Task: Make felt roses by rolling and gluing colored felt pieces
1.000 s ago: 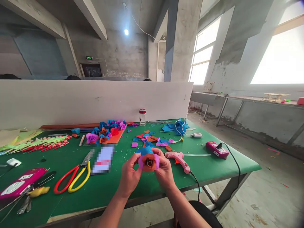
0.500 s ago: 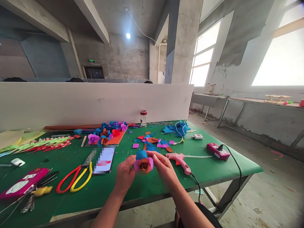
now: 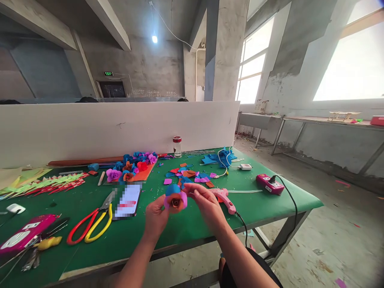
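Note:
A paper flower [image 3: 175, 200] with a brown-orange centre and purple and blue outer petals is held up over the near edge of the table. My left hand [image 3: 156, 216] grips it from the left, thumb and fingers closed at its side. On the opposite side, my right hand [image 3: 204, 202] pinches at the upper right petal edge with thumb and forefinger. Just behind my right hand lies a pink glue gun [image 3: 225, 199] with its cord hanging off the table. Loose paper petals [image 3: 189, 174] in blue, orange and purple are scattered beyond the flower.
Finished paper flowers [image 3: 132, 166] are heaped at back left. Red-and-yellow-handled scissors [image 3: 90, 226] and a phone [image 3: 128, 202] lie left of my hands. A magenta power strip [image 3: 270, 184] sits at right, a lidded jar [image 3: 177, 147] before the white partition [image 3: 120, 124].
The flower has turned slightly, and my right fingers have shifted up along its right petal edge. The whole view has moved a little to the right.

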Motion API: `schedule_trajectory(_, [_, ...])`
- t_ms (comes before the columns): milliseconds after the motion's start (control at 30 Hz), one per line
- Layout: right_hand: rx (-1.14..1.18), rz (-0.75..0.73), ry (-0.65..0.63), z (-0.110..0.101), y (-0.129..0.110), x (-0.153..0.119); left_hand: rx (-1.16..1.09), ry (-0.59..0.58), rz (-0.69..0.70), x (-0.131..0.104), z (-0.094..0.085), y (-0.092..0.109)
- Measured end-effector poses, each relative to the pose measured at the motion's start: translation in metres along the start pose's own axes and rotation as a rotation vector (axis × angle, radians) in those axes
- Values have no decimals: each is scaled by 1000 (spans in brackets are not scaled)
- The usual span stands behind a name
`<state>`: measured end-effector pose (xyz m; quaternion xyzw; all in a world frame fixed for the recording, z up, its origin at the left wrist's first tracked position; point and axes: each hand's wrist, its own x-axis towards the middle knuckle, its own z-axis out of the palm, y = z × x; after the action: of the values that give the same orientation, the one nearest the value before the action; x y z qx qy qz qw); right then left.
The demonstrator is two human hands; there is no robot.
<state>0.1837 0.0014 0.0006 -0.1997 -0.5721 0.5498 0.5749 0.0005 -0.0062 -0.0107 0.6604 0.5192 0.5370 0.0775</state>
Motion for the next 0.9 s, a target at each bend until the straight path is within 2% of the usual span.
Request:
schedule_trajectory(100, [-135, -36, -104, 0, 9, 0, -125, -22, -94, -5, 5, 9])
schedule_trajectory(233, [-388, -185, 65, 8, 16, -4, -153, -102, -111, -17, 14, 27])
schedule_trajectory(300, [-431, -200, 119, 9, 18, -5, -130, -165, -95, -19, 8, 29])
schedule_trajectory(367, [-430, -179, 145, 7, 20, -5, -38, -224, -78, -17, -16, 20])
schedule_trajectory(400, [-422, -147, 157, 6, 22, -5, 52, -187, -93, -13, -35, 10])
schedule_trajectory(467, [-380, -33, 171, 4, 25, -3, 366, -94, -169, -5, -84, -18])
schedule_trajectory(500, [-341, 35, 172, 4, 26, -1, 574, -91, -221, -1, -110, -35])
schedule_trajectory(567, [-238, 144, 155, 4, 27, 3, 947, -218, -331, 7, -154, -71])
schedule_trajectory(600, [-184, 169, 149, 5, 27, 5, 1069, -298, -405, 11, -170, -87])
schedule_trajectory(633, [-134, 183, 148, 7, 26, 7, 1132, -371, -468, 15, -180, -99])
schedule_trajectory(700, [-55, 199, 153, 11, 23, 11, 1152, -456, -557, 21, -188, -113])
schedule_trajectory(800, [-6, 223, 143, 18, 22, 10, 1085, -506, -635, 29, -185, -113])
schedule_trajectory(900, [-19, 215, 129, 21, 24, 1, 987, -479, -637, 39, -187, -106])
